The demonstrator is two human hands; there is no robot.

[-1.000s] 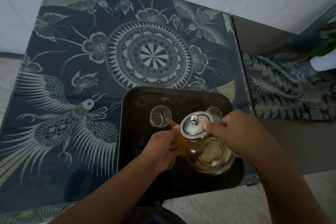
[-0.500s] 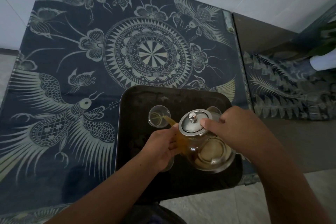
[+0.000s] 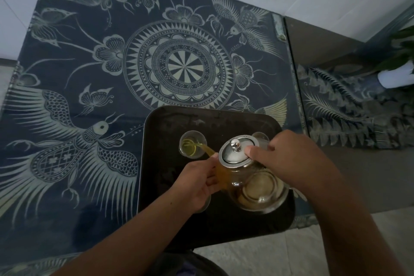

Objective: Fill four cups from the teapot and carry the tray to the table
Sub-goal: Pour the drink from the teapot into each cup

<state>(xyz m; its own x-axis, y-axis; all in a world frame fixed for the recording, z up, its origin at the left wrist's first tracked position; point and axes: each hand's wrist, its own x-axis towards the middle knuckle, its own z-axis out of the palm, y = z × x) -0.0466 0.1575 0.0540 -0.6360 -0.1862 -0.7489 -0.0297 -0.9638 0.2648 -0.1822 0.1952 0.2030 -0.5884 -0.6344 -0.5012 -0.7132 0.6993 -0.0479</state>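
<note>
A dark tray (image 3: 170,123) lies on the patterned table near its front edge. Above it a glass teapot (image 3: 257,190) with a metal lid (image 3: 235,152) is tilted to the left. Yellow tea streams from its spout into a small glass cup (image 3: 192,144). My right hand (image 3: 291,163) grips the teapot at its hidden handle, with one fingertip pressing on the lid. My left hand (image 3: 195,186) holds the pot's body just below the spout. A second cup (image 3: 259,135) peeks out behind the lid. A third cup's rim (image 3: 208,203) shows under my left hand.
The table (image 3: 89,96) is dark glass with bird and mandala patterns. A lower patterned surface (image 3: 347,114) adjoins it on the right, with a white pot and a green plant (image 3: 396,74) on it. Pale floor tiles (image 3: 257,257) lie below the tray's front edge.
The teapot has tipped further left and the tea stream now falls into the cup, where yellow tea is collecting. Both hands stay on the pot.
</note>
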